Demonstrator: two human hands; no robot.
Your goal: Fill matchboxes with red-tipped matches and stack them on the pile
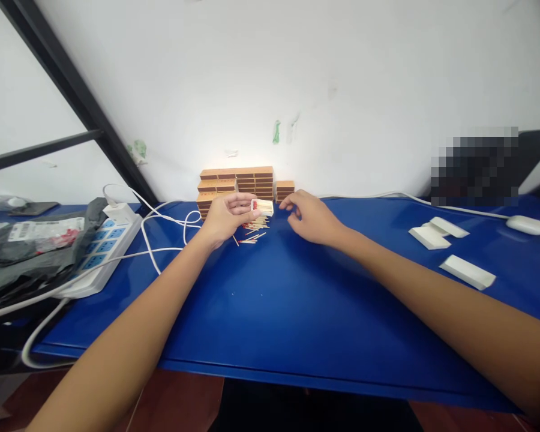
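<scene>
My left hand grips a small white matchbox tray with red-tipped matches lying in it, thumb in front and fingers behind. Just below it, a loose pile of matches is spread on the blue table, partly hidden by the hand. To the right of the tray, my right hand hovers with curled fingers; whether anything is between the fingertips is too small to tell. Behind both hands, stacked matchboxes with orange-brown sides stand against the wall, and a shorter stack stands beside them.
Several white empty trays lie at the right. On the left are a power strip with white cables and a grey plastic bag. A white adapter sits on a cable at far right, near a dark pixelated object.
</scene>
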